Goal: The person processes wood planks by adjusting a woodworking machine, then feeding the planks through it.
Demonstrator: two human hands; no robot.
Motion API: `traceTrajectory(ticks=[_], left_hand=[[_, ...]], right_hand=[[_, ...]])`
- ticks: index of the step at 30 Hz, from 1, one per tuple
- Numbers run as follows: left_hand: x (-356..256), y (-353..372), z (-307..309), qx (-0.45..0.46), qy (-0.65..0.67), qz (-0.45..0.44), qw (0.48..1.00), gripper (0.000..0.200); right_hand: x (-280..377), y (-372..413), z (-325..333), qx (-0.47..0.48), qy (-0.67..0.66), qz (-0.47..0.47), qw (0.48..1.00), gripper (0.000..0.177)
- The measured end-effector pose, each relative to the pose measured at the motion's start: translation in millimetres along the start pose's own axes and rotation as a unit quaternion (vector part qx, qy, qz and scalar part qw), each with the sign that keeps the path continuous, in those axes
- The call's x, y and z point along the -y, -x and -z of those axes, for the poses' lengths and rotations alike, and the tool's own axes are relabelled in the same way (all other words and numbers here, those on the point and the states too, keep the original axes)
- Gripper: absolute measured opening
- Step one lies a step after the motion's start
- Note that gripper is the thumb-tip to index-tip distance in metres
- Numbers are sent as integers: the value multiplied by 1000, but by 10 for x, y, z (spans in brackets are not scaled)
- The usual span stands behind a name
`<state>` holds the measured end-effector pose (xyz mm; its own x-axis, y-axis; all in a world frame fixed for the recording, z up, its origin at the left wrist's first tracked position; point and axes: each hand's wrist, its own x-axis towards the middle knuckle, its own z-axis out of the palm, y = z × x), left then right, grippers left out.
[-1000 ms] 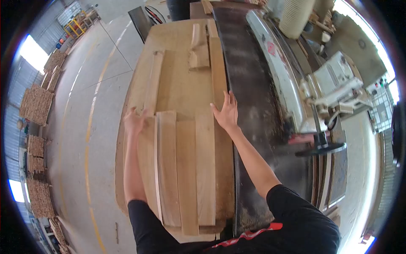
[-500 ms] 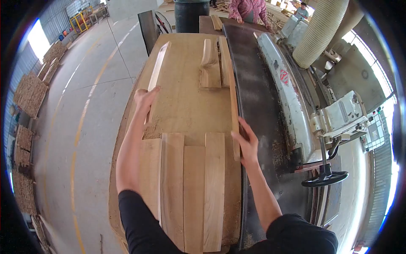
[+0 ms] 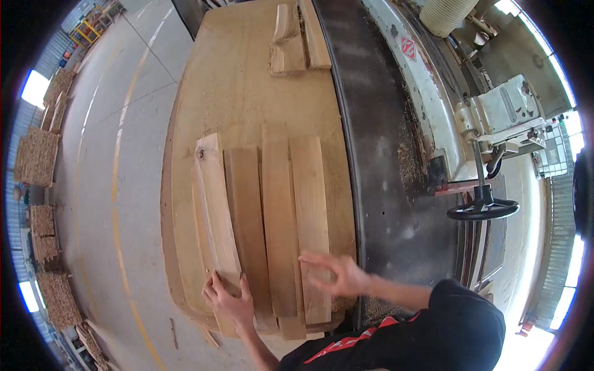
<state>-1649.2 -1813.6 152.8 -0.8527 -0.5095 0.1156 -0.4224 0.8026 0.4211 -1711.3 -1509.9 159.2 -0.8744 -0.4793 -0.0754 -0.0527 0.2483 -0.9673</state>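
Note:
My left hand grips the near end of a pale board with a knot, thumb on one edge and fingers on the other. That board lies slightly tilted over others at the left of the row. Beside it are a darker board, a middle board and a right-hand board, side by side on the wooden tabletop. My right hand is over the near part of the right-hand board, fingers spread and somewhat blurred, holding nothing.
Curved and straight wood pieces lie at the table's far end. Along the right runs a dark metal machine bed with a white guard and a black handwheel. Wood stacks stand on the floor at left.
The view has tilted down. Both hands have come nearer my body. The left now holds a knotted board on the row; the right has let go of the long strip at the table's right edge.

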Motion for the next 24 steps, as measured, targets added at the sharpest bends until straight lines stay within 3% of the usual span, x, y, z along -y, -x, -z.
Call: traceTrajectory(ticks=[3, 6, 9, 12, 14, 16, 19, 22, 24], left_hand=[[-103, -136, -32, -93, 13, -31, 995, 70], [-630, -625, -215, -184, 41, -82, 979, 60], [-1314, -1347, -580, -114, 178, -153, 965, 54], [-1980, -2320, -1309, -20, 256, -230, 939, 55], [-2514, -2914, -1792, 43, 177, -306, 934, 66], [-3171, -3226, -1890, 130, -13, -280, 951, 78], [-3715, -3811, -2264, 85, -89, -349, 929, 92], [-3809, -4221, -2760, 24, -91, -456, 885, 71], [-3722, -4233, -2815, 93, -44, -393, 914, 72]], right_hand=[[-214, -641, 414, 9, 103, 55, 993, 37], [-326, -1384, 929, -159, 132, 85, 975, 35], [-564, -2236, 1532, -302, 207, 49, 929, 48], [-573, -3051, 2106, -294, 336, -22, 895, 61], [-679, -3642, 2434, -243, 406, -75, 878, 64], [-757, -3947, 2684, -217, 475, -39, 852, 66], [-1320, -4326, 2637, -233, 515, -22, 825, 69], [-1376, -4190, 2617, -238, 566, -46, 788, 71], [-1311, -4067, 2515, -259, 610, -16, 749, 67]])
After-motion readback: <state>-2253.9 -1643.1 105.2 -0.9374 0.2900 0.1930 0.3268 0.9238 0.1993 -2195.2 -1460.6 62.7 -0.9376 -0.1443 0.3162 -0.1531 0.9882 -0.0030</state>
